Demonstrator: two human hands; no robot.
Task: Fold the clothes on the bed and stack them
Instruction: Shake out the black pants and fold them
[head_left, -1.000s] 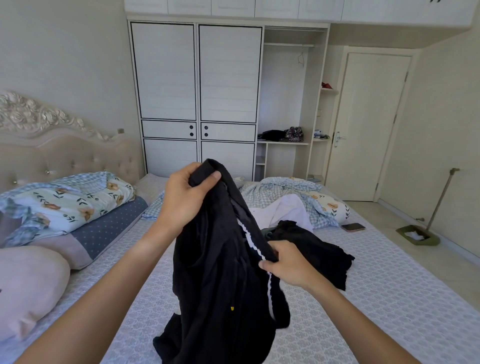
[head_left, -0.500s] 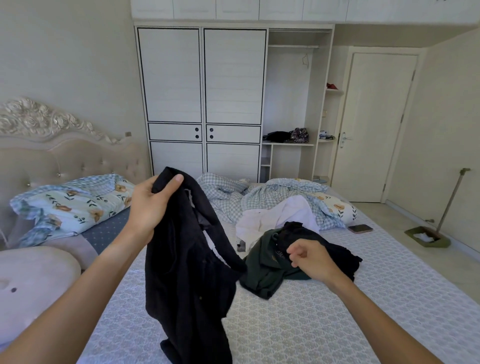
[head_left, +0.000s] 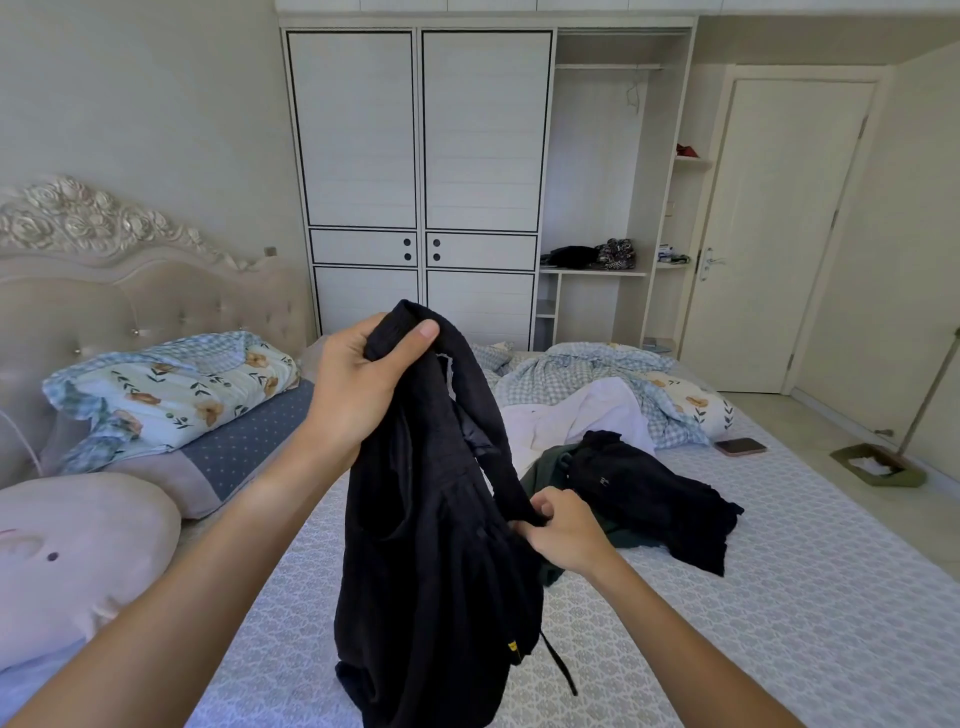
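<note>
Two hands hold a black garment (head_left: 436, 545) above the bed (head_left: 779, 597). Raised, the left hand (head_left: 358, 384) grips its top edge with curled fingers. Lower, the right hand (head_left: 563, 530) pinches a strap.

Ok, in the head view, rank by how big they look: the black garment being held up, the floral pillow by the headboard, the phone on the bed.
1. Black garment, though held close to the camera, so its lead is unsure.
2. Floral pillow.
3. Phone, clearly smallest.
</note>
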